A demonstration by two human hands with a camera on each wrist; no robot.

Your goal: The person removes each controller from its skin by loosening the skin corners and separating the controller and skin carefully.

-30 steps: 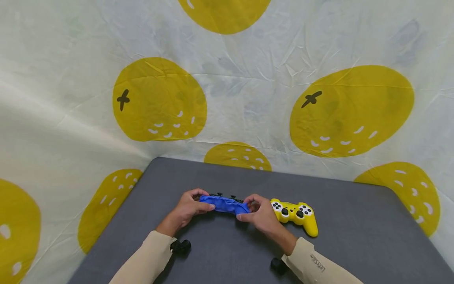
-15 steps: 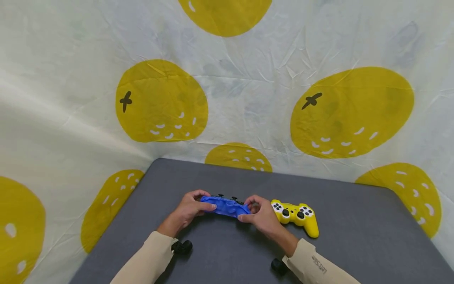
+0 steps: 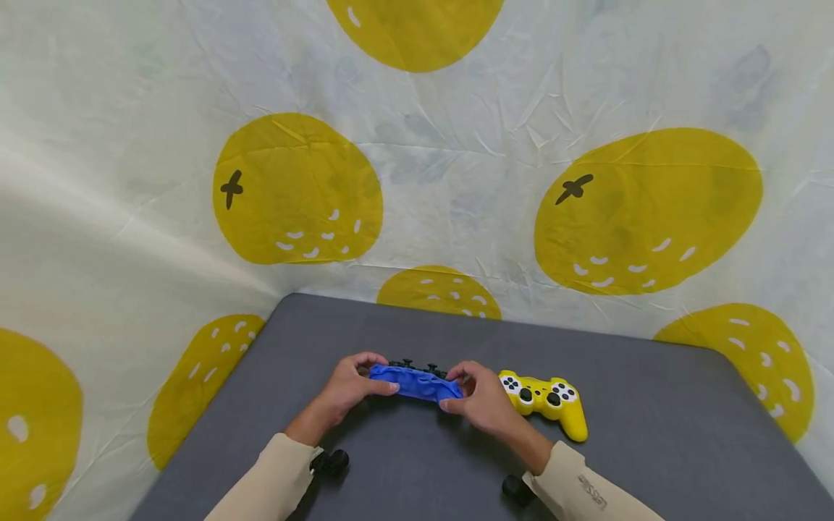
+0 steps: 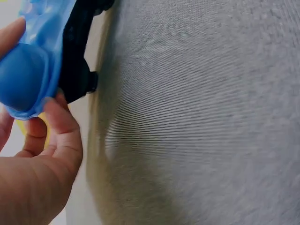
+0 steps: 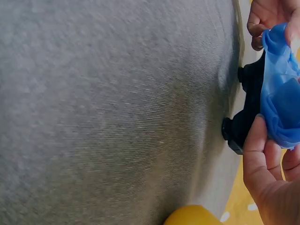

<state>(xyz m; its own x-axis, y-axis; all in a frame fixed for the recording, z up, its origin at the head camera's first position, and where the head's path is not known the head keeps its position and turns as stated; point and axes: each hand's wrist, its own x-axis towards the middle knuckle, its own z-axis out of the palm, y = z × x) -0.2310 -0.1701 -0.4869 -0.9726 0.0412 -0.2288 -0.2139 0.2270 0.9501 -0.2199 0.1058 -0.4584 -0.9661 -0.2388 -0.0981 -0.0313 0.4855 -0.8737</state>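
Note:
A black game controller (image 5: pixel 253 93) is partly covered by a wrinkled blue silicone sleeve (image 3: pixel 417 383). Its two thumbsticks stick out past the sleeve's edge, facing away from the person in the head view. My left hand (image 3: pixel 348 385) pinches the left end, thumb on the blue side and fingers at the far side. At the right end, my right hand (image 3: pixel 478 398) holds it likewise between thumb and fingers. The left wrist view shows the sleeve bulging over a rounded grip, with fingertips at its rim. Folds of loose blue material bunch up in the right wrist view.
Just right of my right hand, a yellow controller (image 3: pixel 541 398) with white button areas lies on the dark grey table (image 3: pixel 404 463). A white cloth (image 3: pixel 456 202) with yellow fruit prints hangs behind and left. Small black cameras (image 3: pixel 335 463) sit at both wrists.
Both hands keep their hold with little movement. The blue-covered controller has tipped slightly, so more of its black thumbstick side shows. The whole scene sits a bit lower in the head view.

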